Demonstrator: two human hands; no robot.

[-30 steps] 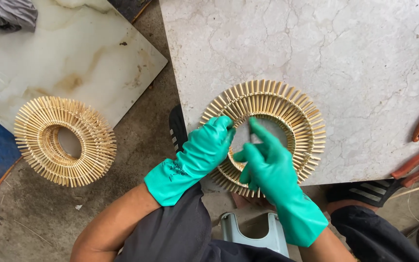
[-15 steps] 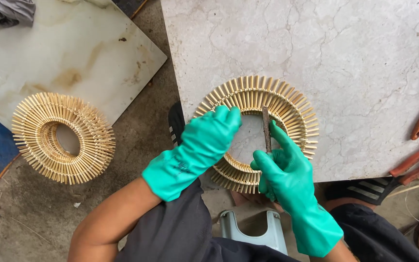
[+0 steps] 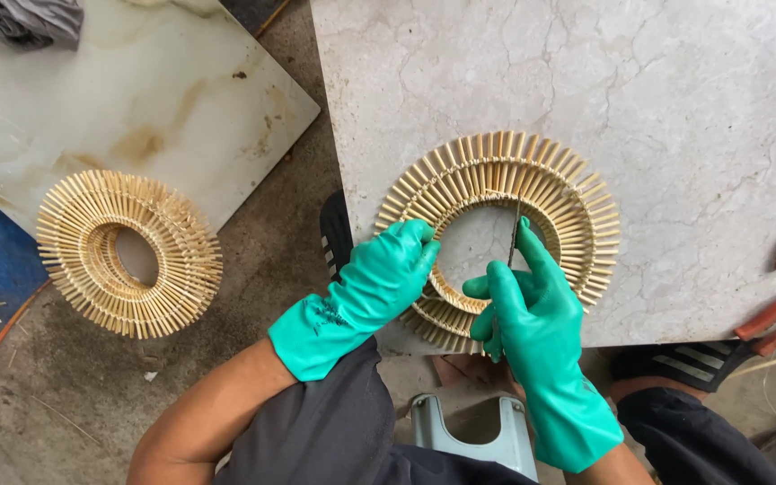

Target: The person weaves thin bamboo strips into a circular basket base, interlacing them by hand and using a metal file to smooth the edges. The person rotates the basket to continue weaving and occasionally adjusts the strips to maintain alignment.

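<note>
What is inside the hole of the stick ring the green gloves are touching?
Inside the bamboo ring you see bare grey stone slab and a thin dark blade held by the right hand. The gloves hide the hole's lower part.
</note>
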